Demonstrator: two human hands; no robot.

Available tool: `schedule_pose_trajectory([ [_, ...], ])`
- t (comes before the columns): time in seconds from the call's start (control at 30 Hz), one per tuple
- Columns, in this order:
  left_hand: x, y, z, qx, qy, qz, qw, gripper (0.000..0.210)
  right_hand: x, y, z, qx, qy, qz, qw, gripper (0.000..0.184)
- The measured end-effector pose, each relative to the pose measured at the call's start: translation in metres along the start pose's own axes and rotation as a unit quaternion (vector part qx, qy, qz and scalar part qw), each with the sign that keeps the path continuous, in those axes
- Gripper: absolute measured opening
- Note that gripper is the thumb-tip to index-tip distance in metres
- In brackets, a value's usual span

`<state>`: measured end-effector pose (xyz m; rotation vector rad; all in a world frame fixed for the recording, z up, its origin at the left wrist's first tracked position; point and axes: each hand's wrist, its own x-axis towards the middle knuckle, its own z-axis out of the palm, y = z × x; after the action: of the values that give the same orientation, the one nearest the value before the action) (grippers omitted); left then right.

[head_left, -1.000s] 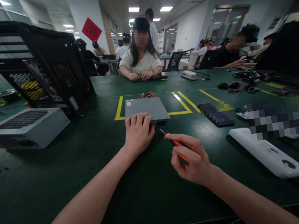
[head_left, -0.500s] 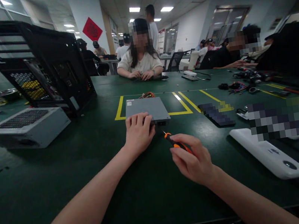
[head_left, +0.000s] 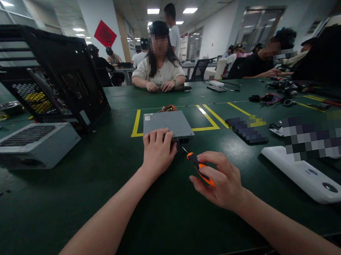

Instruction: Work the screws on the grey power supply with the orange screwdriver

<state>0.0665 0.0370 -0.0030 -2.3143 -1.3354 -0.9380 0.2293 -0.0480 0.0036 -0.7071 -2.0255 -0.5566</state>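
A flat grey computer power supply lies on the table in front of me, with coloured wires at its far side. My left hand is closed over its near left part, fingers on top and thumb at the near face. In my right hand is a screwdriver with an orange and black handle, held by the fingers while the thumb stands a little off it. Its thin shaft points up and left towards the near face of the power supply. Whether the tip touches anything, I cannot tell.
To the left stand an open black computer case, a second power supply and a metal bowl. A white device lies at the right, with cables beyond. Opposite me sits a person.
The screwdriver has tilted more upright and its tip has shifted slightly left and up. My right fingers and thumb have opened around the handle. The left hand stays put.
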Motion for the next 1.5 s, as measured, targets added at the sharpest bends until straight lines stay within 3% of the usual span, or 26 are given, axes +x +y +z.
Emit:
schedule_pose_trajectory([
  [0.27,0.0004,0.0005,-0.0023,-0.003,0.002,0.001,1.000,0.027,-0.0020,-0.0002,0.0024,0.011,0.021,0.032,0.999,0.026],
  [0.53,0.0000,-0.0004,-0.0004,-0.004,0.004,-0.001,1.000,0.028,-0.0051,0.0021,0.0016,-0.004,-0.002,0.014,1.000,0.030],
  [0.67,0.0000,-0.0003,-0.0001,0.004,0.001,0.000,1.000,0.027,-0.0043,0.0007,0.0016,-0.016,-0.015,-0.033,0.999,0.028],
  [0.83,0.0003,0.0000,-0.0009,0.004,-0.001,0.003,1.000,0.027,-0.0027,-0.0012,0.0011,-0.009,-0.013,-0.002,1.000,0.028],
  [1.0,0.0005,0.0002,-0.0019,0.009,-0.001,0.003,1.000,0.027,-0.0019,-0.0013,0.0011,-0.026,-0.020,-0.044,0.999,0.025],
  [1.17,0.0007,0.0004,-0.0021,0.012,0.001,0.001,1.000,0.027,-0.0054,-0.0001,0.0023,-0.004,-0.029,-0.003,1.000,0.029],
  [1.33,0.0007,0.0005,-0.0016,0.010,0.006,-0.002,1.000,0.027,-0.0026,0.0003,0.0016,-0.031,-0.028,-0.033,0.999,0.027],
  [1.5,0.0010,0.0000,-0.0022,0.006,0.015,0.002,1.000,0.026,-0.0017,-0.0005,0.0011,-0.025,-0.043,-0.008,0.999,0.029],
])
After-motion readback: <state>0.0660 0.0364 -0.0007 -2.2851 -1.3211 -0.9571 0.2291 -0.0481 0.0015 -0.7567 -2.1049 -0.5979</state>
